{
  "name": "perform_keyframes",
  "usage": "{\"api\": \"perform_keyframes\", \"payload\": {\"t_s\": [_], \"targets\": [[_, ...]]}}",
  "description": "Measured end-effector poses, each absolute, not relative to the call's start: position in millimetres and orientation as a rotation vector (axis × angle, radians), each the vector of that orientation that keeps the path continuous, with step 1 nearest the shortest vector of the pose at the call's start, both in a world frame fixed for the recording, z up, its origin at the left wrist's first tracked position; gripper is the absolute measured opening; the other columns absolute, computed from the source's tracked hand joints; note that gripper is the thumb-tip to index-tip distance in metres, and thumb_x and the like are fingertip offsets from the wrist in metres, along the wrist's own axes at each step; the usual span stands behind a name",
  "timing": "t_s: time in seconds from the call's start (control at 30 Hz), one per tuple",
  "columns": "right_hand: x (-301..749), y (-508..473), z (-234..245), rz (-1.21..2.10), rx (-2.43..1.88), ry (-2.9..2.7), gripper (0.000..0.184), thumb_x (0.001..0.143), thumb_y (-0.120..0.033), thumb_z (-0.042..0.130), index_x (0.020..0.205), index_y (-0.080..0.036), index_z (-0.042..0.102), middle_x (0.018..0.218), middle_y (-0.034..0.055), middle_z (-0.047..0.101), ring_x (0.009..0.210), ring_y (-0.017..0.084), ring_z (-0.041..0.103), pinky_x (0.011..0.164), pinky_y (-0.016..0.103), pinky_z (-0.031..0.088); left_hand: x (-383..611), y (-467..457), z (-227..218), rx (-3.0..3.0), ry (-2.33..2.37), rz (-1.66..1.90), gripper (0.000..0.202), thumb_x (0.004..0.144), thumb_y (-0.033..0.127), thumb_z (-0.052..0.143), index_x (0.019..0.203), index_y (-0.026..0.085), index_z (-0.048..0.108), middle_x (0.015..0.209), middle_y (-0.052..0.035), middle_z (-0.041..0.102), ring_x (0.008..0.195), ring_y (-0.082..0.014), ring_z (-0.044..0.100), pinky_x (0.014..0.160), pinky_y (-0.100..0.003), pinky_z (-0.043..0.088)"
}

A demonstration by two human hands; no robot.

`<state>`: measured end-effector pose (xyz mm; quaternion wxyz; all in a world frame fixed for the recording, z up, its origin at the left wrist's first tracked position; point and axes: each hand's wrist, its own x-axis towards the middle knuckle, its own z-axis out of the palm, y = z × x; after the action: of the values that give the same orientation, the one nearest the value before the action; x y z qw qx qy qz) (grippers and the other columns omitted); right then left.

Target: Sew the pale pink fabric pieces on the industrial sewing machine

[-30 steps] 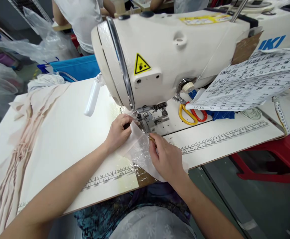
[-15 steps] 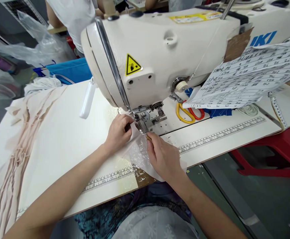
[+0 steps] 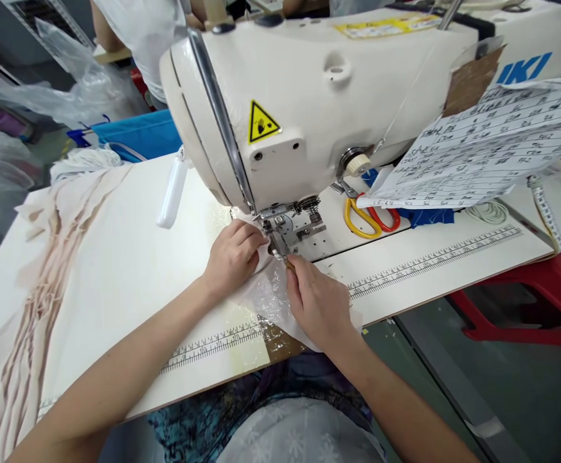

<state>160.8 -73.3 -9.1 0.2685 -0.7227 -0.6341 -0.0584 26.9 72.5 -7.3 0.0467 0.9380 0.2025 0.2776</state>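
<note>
A white sewing machine (image 3: 280, 109) stands over the table, its presser foot and needle area (image 3: 273, 228) just beyond both hands. My left hand (image 3: 234, 254) is closed, fingertips pinching the edge of thin pale pink fabric (image 3: 256, 283) beside the presser foot. From the right, my right hand (image 3: 319, 302) pinches the brownish end of a slim metal tool (image 3: 280, 247), whose exact kind I cannot make out. The tool's far end is close to the left fingertips, under the machine head. Part of the sheer fabric drapes below the right hand toward the table's front edge.
Yellow-and-red-handled scissors (image 3: 362, 218) lie right of the needle area. A handwritten paper sheet (image 3: 487, 141) hangs at the right. Gathered pink fabric strips (image 3: 44, 289) cover the table's left side. A red stool (image 3: 540, 296) stands at the right; a co-worker (image 3: 140, 38) is behind.
My left fingers have shifted slightly right, closer to the metal tool, and look more curled. The right hand keeps its hold. The whole view has shifted a little.
</note>
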Motion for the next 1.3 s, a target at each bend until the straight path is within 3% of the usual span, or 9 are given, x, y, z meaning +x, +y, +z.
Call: {"api": "perform_keyframes", "payload": {"t_s": [0.17,0.3,0.5,0.7,0.87,1.3], "targets": [[159,-100,-4,-0.172,-1.907,-1.674,0.026,0.102,-0.018,0.04,0.111,-0.011,0.062,0.087,0.0086,0.079,0.065,0.018,0.073,0.048,0.026,0.043,23,70,0,2.923,0.47,0.67,0.029,0.091,0.007,0.043,0.1,0.014,0.07,0.101,-0.0121,0.067,0.097,-0.025,0.058,0.077,-0.039,0.059],[158,-140,-2,0.004,-1.882,-1.645,0.019,0.1,-0.019,0.04,0.1,-0.015,0.059,0.069,0.0025,0.073,0.049,0.015,0.067,0.042,0.025,0.043,18,64,5,2.949,0.394,0.586,0.037,0.092,0.004,0.037,0.109,0.011,0.068,0.108,-0.0144,0.063,0.098,-0.0248,0.058,0.084,-0.042,0.059],[158,-168,-1,0.142,-1.782,-1.716,0.021,0.098,-0.012,0.038,0.109,-0.019,0.054,0.086,0.007,0.077,0.068,0.018,0.076,0.052,0.024,0.055,23,43,5,3.067,0.586,0.446,0.035,0.093,0.011,0.038,0.114,0.008,0.065,0.115,-0.0176,0.062,0.101,-0.0294,0.056,0.083,-0.046,0.057],[159,-168,-3,0.164,-1.744,-1.784,0.026,0.098,-0.012,0.039,0.12,-0.016,0.053,0.096,0.011,0.077,0.08,0.02,0.077,0.061,0.027,0.061,23,24,-1,3.064,0.677,0.498,0.042,0.09,0.014,0.044,0.127,0.001,0.059,0.132,-0.0212,0.059,0.121,-0.0329,0.054,0.094,-0.045,0.053],[160,-169,-5,0.171,-1.76,-1.803,0.027,0.099,-0.013,0.037,0.12,-0.016,0.054,0.095,0.0113,0.076,0.079,0.019,0.076,0.06,0.026,0.06,17,22,-6,3.054,0.642,0.518,0.045,0.092,0.016,0.042,0.133,0.002,0.058,0.137,-0.0193,0.059,0.13,-0.0321,0.052,0.104,-0.046,0.047],[160,-158,3,0.183,-1.79,-1.821,0.025,0.1,-0.014,0.036,0.117,-0.015,0.055,0.091,0.0092,0.076,0.072,0.019,0.076,0.054,0.025,0.057,20,26,-3,3.044,0.718,0.424,0.047,0.093,0.02,0.043,0.135,0.006,0.057,0.139,-0.018,0.058,0.132,-0.0324,0.05,0.104,-0.046,0.046]]}}
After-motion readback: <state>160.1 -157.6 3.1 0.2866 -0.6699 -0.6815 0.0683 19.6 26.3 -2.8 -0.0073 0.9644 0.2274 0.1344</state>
